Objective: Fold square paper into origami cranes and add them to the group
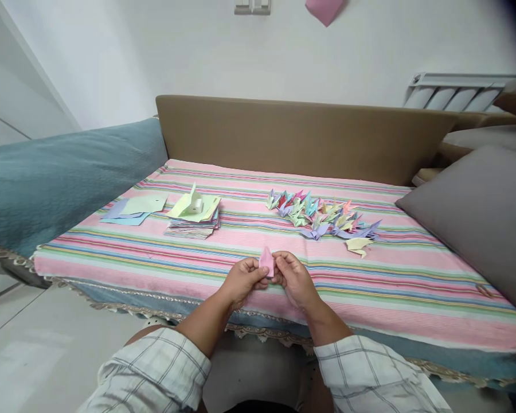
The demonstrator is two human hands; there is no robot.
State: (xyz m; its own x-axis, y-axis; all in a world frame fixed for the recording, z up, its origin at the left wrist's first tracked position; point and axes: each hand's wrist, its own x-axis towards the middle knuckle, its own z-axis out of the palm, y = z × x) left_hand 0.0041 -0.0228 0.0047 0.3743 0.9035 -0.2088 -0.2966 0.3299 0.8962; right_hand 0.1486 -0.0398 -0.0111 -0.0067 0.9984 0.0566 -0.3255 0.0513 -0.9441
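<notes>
A small piece of folded pink paper, narrow and pointed at the top, is held up over the front part of the striped cloth. My left hand pinches it from the left, its thumb lying across the lower front. On the other side my right hand grips the right edge between thumb and fingers. The fingertips behind the paper are partly hidden. Beyond my right hand lies a cluster of folded paper cranes in many colours, with a pale yellow crane nearest to me.
A thick stack of coloured paper sheets sits left of my hands, with a small white object on it. Farther left are loose sheets. The striped cloth covers a sofa seat. A grey cushion leans at the right; a brown backrest stands behind.
</notes>
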